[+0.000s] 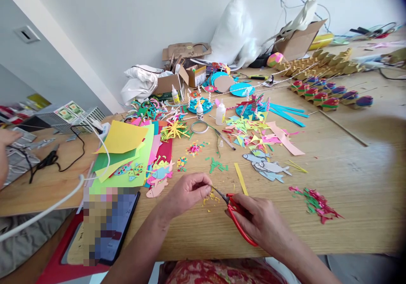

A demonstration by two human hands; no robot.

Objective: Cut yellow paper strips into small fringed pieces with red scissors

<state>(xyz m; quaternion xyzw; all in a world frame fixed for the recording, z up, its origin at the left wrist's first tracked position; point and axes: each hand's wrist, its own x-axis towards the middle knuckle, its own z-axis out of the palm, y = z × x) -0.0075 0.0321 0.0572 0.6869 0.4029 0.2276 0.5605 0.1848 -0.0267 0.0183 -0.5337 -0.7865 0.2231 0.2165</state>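
Observation:
My right hand (256,216) is closed on a pair of red-handled scissors (236,216). Their blades point left and meet the fingertips of my left hand (192,191). Thumb and fingers of that left hand are pinched together; whatever is between them is too small to name. Small yellow paper snippets (211,199) lie on the table just below the blade tips. Close behind the scissors is a yellow paper strip (240,178). Green paper bits (217,165) and a cluster of round paper dots (193,148) lie farther back.
Grey and blue paper fish (266,165) lie to the right, with red and green scraps (317,203) nearer me. Coloured paper sheets (123,140) and a tablet (119,229) are at left. Glue bottles (220,114) stand behind. Another person's hand (8,138) shows at far left.

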